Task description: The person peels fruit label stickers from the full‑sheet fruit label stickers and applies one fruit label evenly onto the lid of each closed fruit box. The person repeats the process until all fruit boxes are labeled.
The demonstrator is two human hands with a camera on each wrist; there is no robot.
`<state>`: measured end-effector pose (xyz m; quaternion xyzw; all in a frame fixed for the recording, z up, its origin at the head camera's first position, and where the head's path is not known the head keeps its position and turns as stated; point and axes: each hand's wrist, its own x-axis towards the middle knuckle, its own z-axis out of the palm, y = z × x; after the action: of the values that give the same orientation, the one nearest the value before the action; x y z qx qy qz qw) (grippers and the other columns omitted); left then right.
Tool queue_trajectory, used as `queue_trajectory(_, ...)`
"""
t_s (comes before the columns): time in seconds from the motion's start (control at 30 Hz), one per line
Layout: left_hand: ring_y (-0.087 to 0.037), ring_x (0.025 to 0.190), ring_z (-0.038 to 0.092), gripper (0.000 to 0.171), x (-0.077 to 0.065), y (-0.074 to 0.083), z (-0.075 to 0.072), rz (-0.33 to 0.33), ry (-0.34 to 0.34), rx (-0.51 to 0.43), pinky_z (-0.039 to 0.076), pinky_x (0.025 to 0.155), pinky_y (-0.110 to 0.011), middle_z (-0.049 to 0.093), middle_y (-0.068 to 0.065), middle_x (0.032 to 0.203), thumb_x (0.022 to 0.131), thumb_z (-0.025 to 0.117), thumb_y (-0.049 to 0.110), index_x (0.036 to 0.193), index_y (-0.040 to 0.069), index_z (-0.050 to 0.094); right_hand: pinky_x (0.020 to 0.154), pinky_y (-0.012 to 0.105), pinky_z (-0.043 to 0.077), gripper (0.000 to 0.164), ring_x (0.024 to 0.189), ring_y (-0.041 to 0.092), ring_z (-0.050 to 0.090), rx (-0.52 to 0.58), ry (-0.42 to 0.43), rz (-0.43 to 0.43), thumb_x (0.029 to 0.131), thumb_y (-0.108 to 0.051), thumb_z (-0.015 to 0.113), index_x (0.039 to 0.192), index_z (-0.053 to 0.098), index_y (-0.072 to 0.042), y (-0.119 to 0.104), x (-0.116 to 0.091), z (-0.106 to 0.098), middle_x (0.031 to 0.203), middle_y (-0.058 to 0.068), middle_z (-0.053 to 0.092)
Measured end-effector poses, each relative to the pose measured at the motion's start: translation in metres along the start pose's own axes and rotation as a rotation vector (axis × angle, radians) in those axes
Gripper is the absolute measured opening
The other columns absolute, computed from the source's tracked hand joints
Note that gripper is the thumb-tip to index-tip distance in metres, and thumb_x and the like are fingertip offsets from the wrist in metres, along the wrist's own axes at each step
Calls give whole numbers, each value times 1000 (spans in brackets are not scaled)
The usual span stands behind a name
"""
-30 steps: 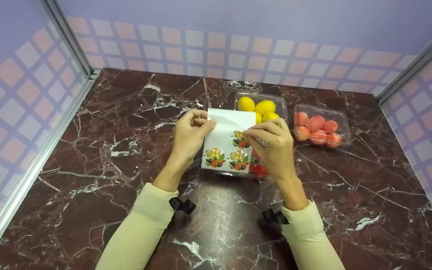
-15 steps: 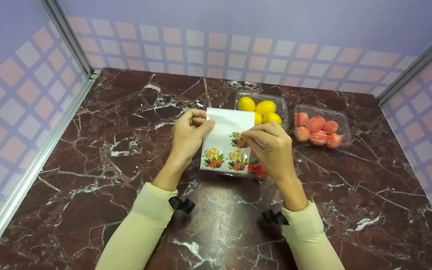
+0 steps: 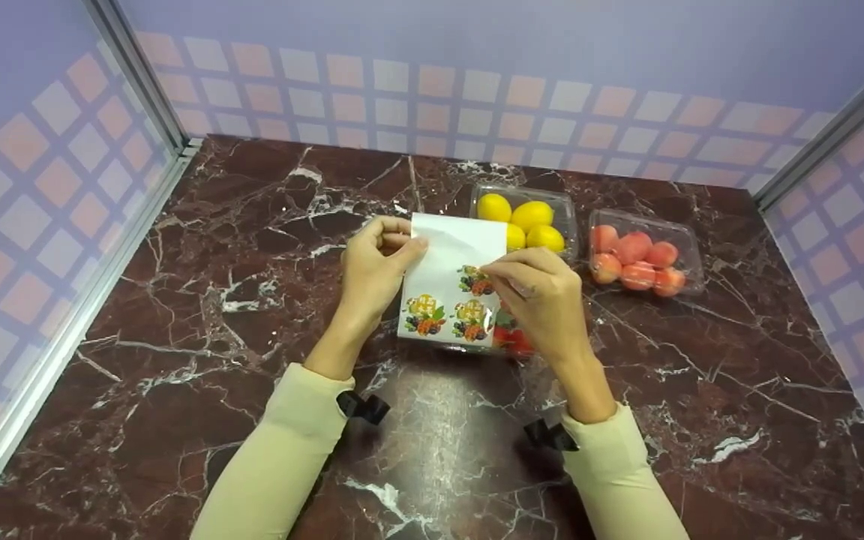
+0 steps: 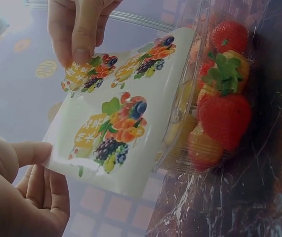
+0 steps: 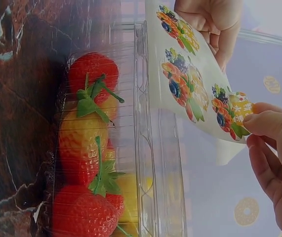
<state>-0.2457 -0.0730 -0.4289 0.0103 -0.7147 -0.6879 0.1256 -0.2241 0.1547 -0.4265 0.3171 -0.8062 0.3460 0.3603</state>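
Observation:
A white sheet of fruit stickers point(image 3: 451, 247) is held up over a clear box of strawberries point(image 5: 94, 212). My left hand point(image 3: 372, 274) pinches the sheet's left edge between thumb and fingers. On the opposite edge, my right hand point(image 3: 548, 296) pinches at the upper sticker point(image 5: 228, 113), thumb and fingertip right at its border. Two more stickers, one of them the lower-left sticker point(image 4: 113, 131), lie flat along the bottom of the sheet; the upper left is bare white. In the head view the sheet and right hand hide most of the strawberry box.
Behind the sheet stands a clear box of lemons point(image 3: 533, 217). To its right is another clear box with several peach-like fruits point(image 3: 634, 259). The dark marbled tabletop point(image 3: 252, 300) is bounded by tiled-pattern walls point(image 3: 432, 82) at the back and sides.
The sheet and my left hand have drifted slightly left. My right fingertips have followed, still at the upper sticker. The boxes stay where they were.

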Motion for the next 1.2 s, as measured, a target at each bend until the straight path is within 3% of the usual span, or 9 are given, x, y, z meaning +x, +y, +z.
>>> queue_trajectory(0.53, -20, 89, 67, 22, 2, -3, -2, 5, 17, 17, 57, 83, -29, 73, -7, 94, 88, 82, 3, 108, 5, 73, 93, 18, 52, 18, 89, 23, 71, 21, -59, -42, 83, 7, 86, 94, 84, -7, -1, -1, 0, 95, 5, 78)
queue_trajectory(0.87, -21, 89, 67, 23, 7, -5, -9, -22, 0, 6, 58, 82, -29, 72, -8, 95, 89, 82, 4, 110, 5, 73, 91, 19, 53, 17, 88, 22, 71, 64, -68, -81, 83, 6, 86, 94, 85, -7, -1, 0, 0, 93, 5, 78)
queue_trajectory(1.2, -20, 87, 67, 21, 12, -8, -13, -33, -11, 1, 58, 77, -29, 73, -8, 95, 90, 82, 5, 109, 5, 73, 86, 20, 55, 18, 86, 21, 73, 107, -62, -67, 84, 8, 85, 95, 84, -7, -5, 2, -1, 93, 4, 79)
